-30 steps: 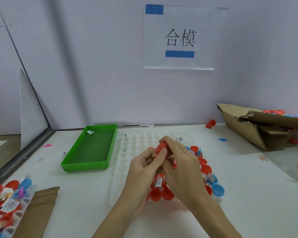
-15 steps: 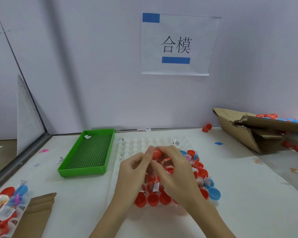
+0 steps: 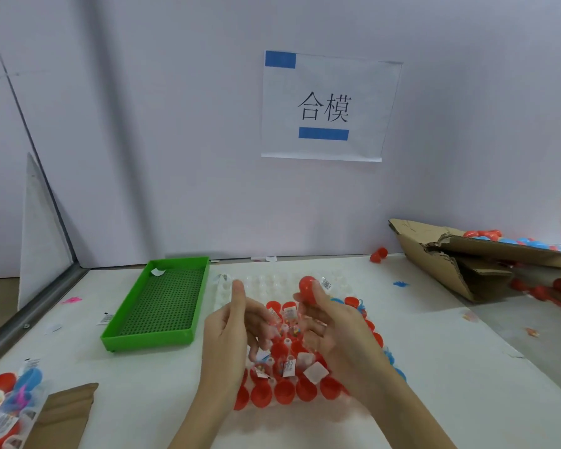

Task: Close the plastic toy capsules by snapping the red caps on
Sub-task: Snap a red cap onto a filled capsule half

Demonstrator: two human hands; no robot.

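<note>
I see a smooth, glossy red cap (image 3: 306, 286) pinched in my right hand (image 3: 334, 328), at twelve o'clock above the clear dimpled tray (image 3: 272, 283) of red capsules (image 3: 284, 392). My left hand (image 3: 230, 332) hangs loose-fingered, holding nothing, at nine o'clock of the cap.

Your right hand (image 3: 334, 332) holds a capsule (image 3: 307, 286) at its fingertips, above the far part of the moulded tray (image 3: 272, 281). Your left hand (image 3: 232, 328) is just left of it, apart from the capsule, fingers over the tray's middle. Below and nearer than your fingers, open capsule halves (image 3: 284, 392) sit in the tray's near rows. A shallow bin (image 3: 157, 306) lies left of your left fingers. A cardboard box (image 3: 447, 257) lies far right, behind your right fingers. A wall sheet (image 3: 327, 105) hangs beyond both.
</note>
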